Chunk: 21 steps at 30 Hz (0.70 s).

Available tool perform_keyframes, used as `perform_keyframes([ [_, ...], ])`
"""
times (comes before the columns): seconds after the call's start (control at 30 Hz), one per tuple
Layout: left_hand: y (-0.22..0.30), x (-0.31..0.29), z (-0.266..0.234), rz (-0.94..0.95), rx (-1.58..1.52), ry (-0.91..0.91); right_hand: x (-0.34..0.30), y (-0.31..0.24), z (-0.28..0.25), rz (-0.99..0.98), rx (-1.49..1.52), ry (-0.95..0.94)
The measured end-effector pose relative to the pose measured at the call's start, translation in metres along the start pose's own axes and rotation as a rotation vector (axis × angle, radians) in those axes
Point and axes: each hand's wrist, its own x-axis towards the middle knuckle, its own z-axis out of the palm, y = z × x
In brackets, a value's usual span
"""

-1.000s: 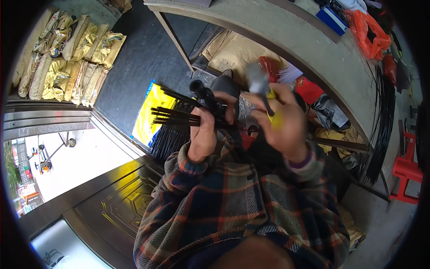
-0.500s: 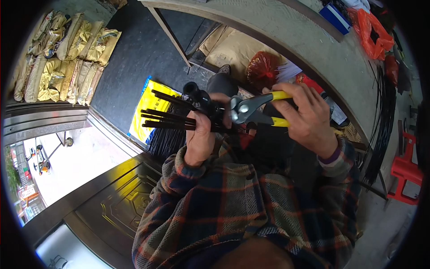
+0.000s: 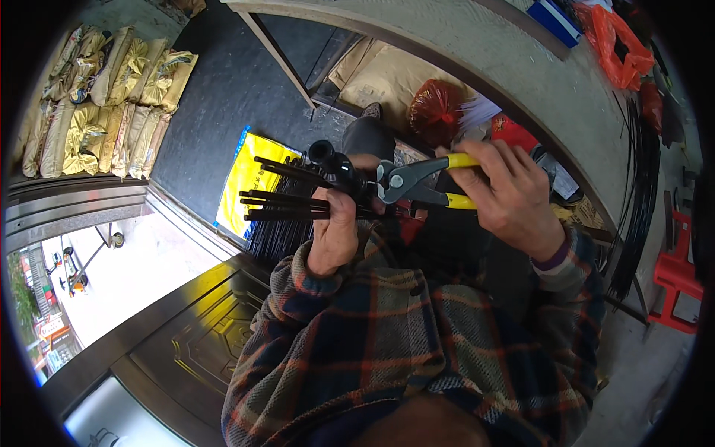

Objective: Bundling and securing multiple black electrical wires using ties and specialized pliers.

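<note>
My left hand (image 3: 337,232) is closed around a black assembly: a tubular piece (image 3: 331,160) with a round open end, and several thin black rods (image 3: 279,201) sticking out to the left. Pliers (image 3: 408,181) with yellow handle grips are in my right hand (image 3: 514,205), fingers wrapped over the upper grip. Their handles stand apart. The plier jaws touch or nearly touch the right side of the black assembly, where a bit of shiny metal shows. Whether they bite on it I cannot tell.
A bundle of black rods (image 3: 277,235) lies beyond my left forearm, by a yellow printed sheet (image 3: 257,179). A grey workbench (image 3: 477,45) runs across the far right, with a red plastic bag (image 3: 439,112) beneath. Wrapped bundles (image 3: 112,104) stack at far left; a red stool (image 3: 676,279) stands at right.
The assembly and the rods have shifted and turned slightly in my left hand. The pliers have moved a little to the left with my right hand, staying at the assembly.
</note>
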Motion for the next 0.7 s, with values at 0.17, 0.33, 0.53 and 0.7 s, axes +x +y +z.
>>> perform_keyframes([
  [0.17,-0.006,0.0,-0.001,0.0,-0.05,0.01,0.006,0.001,-0.005,-0.032,-0.255,0.005],
  [0.33,-0.005,-0.002,-0.003,-0.001,-0.063,0.057,0.014,-0.005,-0.008,-0.053,-0.374,0.035],
  [0.53,-0.002,-0.005,-0.003,0.018,0.031,0.058,0.017,0.0,-0.023,-0.197,-0.426,-0.092],
  [0.7,-0.004,-0.005,-0.003,0.049,0.065,-0.004,0.01,0.003,-0.007,-0.155,-0.038,-0.22],
])
